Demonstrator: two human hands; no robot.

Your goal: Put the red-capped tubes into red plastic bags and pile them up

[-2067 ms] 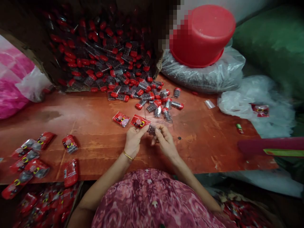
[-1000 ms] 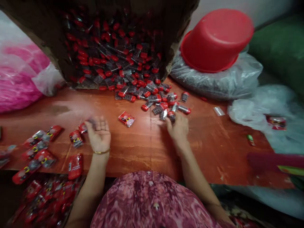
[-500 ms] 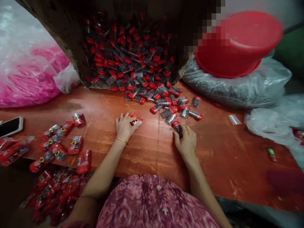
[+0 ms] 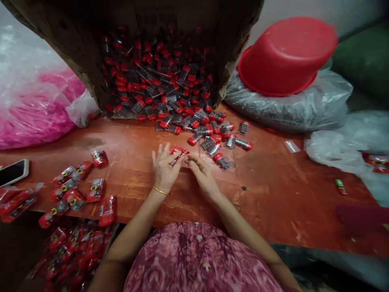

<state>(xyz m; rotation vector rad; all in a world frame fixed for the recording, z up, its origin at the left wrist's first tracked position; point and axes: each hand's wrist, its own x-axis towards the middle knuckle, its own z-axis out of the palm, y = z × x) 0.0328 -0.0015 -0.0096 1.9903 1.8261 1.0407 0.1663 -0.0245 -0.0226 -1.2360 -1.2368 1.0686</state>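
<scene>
My left hand [image 4: 166,168] is closed on a small red printed packet [image 4: 176,151], held just above the tabletop between thumb and fingers. My right hand [image 4: 202,172] has come up against the packet's right edge, thumb and fingertips pinched together there. Part of the packet is hidden behind the fingers. To the right of the hands lies a small clear container with a red cap and dark contents [image 4: 221,161]. More of these red-capped containers [image 4: 209,142] are strewn just beyond it.
A cardboard box [image 4: 82,69], open towards me, spills many red-capped containers. Filled red packets [image 4: 74,196] lie at left, with more below the table edge. A phone [image 4: 13,172] is at far left. A red tub [image 4: 288,56] stands upside down on a plastic bag [image 4: 273,115].
My right hand has left the red-capped container, which stays on the table, and moved left to the packet in my left hand. The camera view has shifted slightly.
</scene>
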